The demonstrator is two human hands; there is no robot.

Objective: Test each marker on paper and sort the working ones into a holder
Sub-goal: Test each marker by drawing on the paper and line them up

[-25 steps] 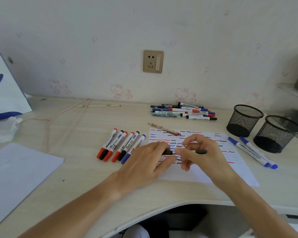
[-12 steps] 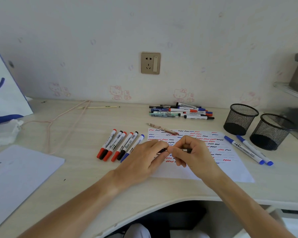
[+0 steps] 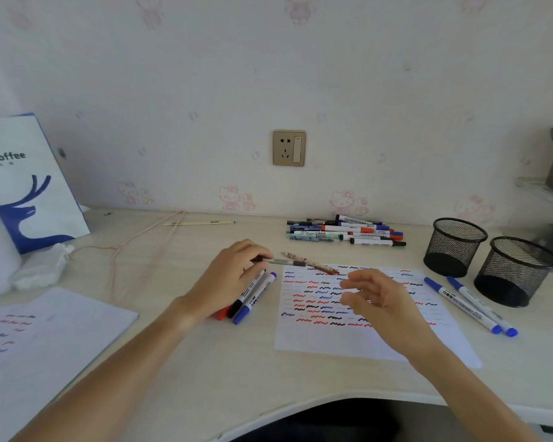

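Though blurred, pen (image 3: 284,262) in left hand (image 3: 233,275)

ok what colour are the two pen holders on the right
Black wire mesh, both pen holders, clearest in the head view.

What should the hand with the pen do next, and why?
Probably lay the pen down beside the row of markers under the left hand. The left hand pinches it just above that row, the right hand has let go, and both holders look empty.
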